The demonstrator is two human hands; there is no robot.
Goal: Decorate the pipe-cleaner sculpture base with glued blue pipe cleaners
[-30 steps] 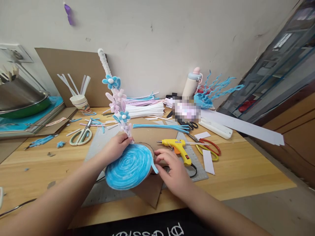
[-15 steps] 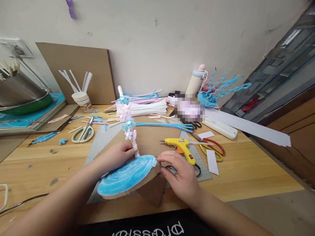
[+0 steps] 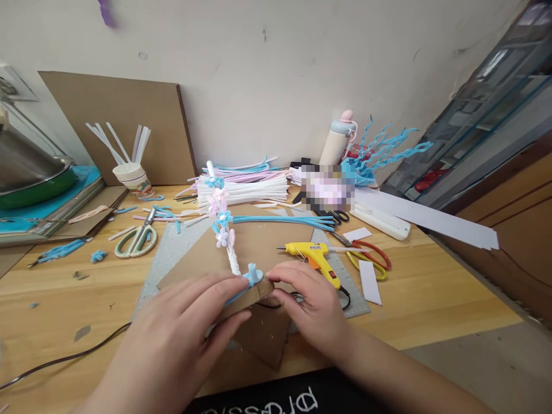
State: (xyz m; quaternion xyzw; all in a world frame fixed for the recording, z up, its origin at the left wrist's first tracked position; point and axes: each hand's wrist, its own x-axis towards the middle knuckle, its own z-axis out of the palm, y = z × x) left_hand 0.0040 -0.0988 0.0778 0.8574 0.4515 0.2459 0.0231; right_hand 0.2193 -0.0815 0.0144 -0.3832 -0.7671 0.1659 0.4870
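A round cardboard base (image 3: 250,296), its top covered in blue pipe cleaner, is held tilted above the table. My left hand (image 3: 185,322) covers most of it, fingers on top and thumb below. My right hand (image 3: 314,310) pinches its right edge between thumb and fingers. A light blue nub (image 3: 253,273) sticks up from the top near that edge. Behind my left fingers rises a white-wrapped stem (image 3: 233,260) with blue, pink and lilac pipe-cleaner flowers (image 3: 223,217). Its foot is partly hidden.
A yellow glue gun (image 3: 314,253) lies right of my hands, with pliers (image 3: 371,259) beyond it. Scissors (image 3: 137,238) rest at left. Blue pipe cleaners (image 3: 284,219) and a white bundle (image 3: 245,191) lie behind. A cardboard sheet (image 3: 267,241) covers part of a grey mat.
My left hand has left the stem and now grips the base, covering its blue top. The base has turned to a flatter, more edge-on view. My right hand keeps its pinch.
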